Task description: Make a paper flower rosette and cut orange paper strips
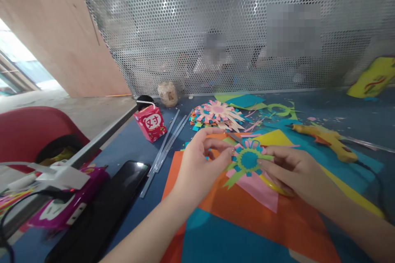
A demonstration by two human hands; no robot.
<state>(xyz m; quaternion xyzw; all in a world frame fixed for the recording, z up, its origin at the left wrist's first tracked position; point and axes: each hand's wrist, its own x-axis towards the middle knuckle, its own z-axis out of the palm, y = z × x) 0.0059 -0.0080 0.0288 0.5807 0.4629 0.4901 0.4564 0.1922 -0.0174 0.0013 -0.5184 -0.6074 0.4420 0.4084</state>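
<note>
My left hand (200, 162) and my right hand (288, 166) hold a small paper flower (248, 159) between them, just above the table. The flower has a blue round middle, a ring of blue petals, pink loops at the top and green pointed leaves. My left thumb and fingers pinch its left edge. Fingers of my right hand pinch its right edge. Under the hands lie an orange sheet (247, 209), a pink piece (262, 191) and a yellow loop of scissors handle (271, 185).
A finished multicoloured paper flower (217, 115) lies further back, with paper scraps around it. A yellow glue gun (330, 139) lies right; glue sticks (168, 141), a red drink carton (151, 122) and a black phone (120, 185) lie left. A perforated metal screen (216, 28) closes the back.
</note>
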